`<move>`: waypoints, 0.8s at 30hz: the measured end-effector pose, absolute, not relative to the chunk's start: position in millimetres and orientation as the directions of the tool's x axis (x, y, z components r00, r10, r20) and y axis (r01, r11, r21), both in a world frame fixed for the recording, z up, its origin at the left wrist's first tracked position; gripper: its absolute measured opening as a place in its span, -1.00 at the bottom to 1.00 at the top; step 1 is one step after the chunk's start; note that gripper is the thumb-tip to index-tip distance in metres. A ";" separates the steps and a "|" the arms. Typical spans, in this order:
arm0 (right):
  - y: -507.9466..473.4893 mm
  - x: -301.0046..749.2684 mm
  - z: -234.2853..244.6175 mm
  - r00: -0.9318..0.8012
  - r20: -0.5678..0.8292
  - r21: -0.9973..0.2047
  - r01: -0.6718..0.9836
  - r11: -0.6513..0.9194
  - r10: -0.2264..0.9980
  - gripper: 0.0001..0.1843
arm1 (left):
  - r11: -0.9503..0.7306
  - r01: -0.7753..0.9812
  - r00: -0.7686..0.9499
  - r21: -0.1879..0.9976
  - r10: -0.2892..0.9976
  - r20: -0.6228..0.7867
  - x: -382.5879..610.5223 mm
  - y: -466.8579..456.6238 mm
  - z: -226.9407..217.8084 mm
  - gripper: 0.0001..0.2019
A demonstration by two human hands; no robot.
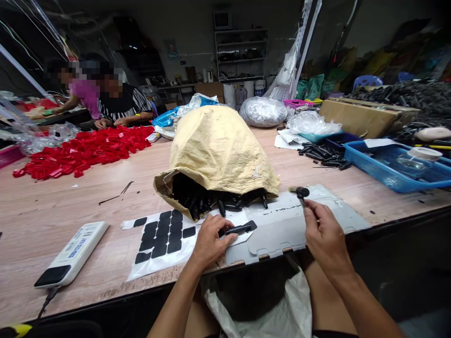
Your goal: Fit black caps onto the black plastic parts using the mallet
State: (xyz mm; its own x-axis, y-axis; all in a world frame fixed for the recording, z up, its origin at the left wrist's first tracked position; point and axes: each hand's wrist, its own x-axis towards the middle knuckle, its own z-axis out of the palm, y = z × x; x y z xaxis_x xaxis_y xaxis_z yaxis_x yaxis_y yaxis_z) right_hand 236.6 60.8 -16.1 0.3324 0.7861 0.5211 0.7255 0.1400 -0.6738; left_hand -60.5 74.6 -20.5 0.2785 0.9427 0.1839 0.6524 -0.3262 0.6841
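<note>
My left hand (213,237) rests at the table edge with its fingers closed on a black tubular piece (237,229). Under that piece's tip lies a dark square pad. My right hand (326,234) grips the thin handle of a small hammer (302,191), whose head is raised over a grey flat sheet (282,225). One face of the hammer head looks yellowish. Just beyond my left hand a yellow woven sack (218,145) lies on its side, and similar black pieces (232,206) spill from its mouth. A white sheet of black square pads (164,237) is left of my hand.
A white power bank (73,253) with a cable lies at the left. Red parts (84,148) are heaped behind it, near two people at work. On the right stand a blue basket (398,171) and a cardboard box (359,117). A white bag (268,305) hangs below the edge.
</note>
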 end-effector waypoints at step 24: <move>12.2 142.3 -26.1 -0.149 0.498 -0.577 0.679 0.454 0.854 -0.53 | -0.318 0.636 0.295 0.703 0.942 0.160 -62.1 71.7 -18.2 -0.86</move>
